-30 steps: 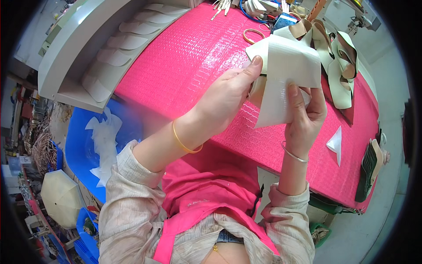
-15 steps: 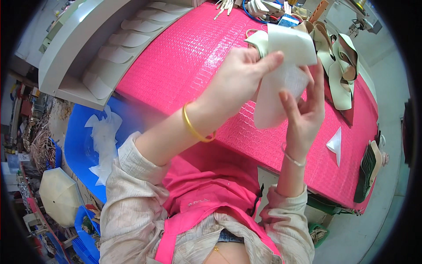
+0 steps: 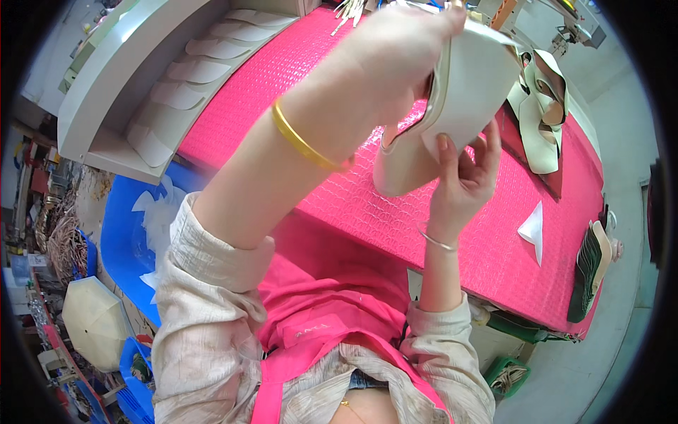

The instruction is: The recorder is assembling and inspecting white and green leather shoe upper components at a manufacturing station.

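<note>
A cream, curved piece that looks like a leather shoe upper [image 3: 477, 78] hangs in the air over the pink table, its broad smooth side toward me. My left hand [image 3: 395, 63], smeared by motion, grips its far left edge, with fingertips at the top. Lower down, my right hand [image 3: 466, 166] pinches the near edge, thumb on the face and fingers curled beside and behind it. A second lobe of the piece bends down to the left, below my left hand. Part of the edge is hidden behind my left fingers.
The pink table covering [image 3: 367, 226] lies beneath. A grey shelf [image 3: 106, 145] with several white curved pieces [image 3: 201, 69] stands left, above a blue bin [image 3: 123, 233] holding white scraps. Folded cream uppers [image 3: 540, 113], a white scrap [image 3: 533, 233] and stacked dark pieces [image 3: 586, 272] lie right.
My left hand has moved up and away along the piece. The piece has turned, showing a broad curved face where two overlapping white sheets showed before. My right hand has shifted slightly left and nearer.
</note>
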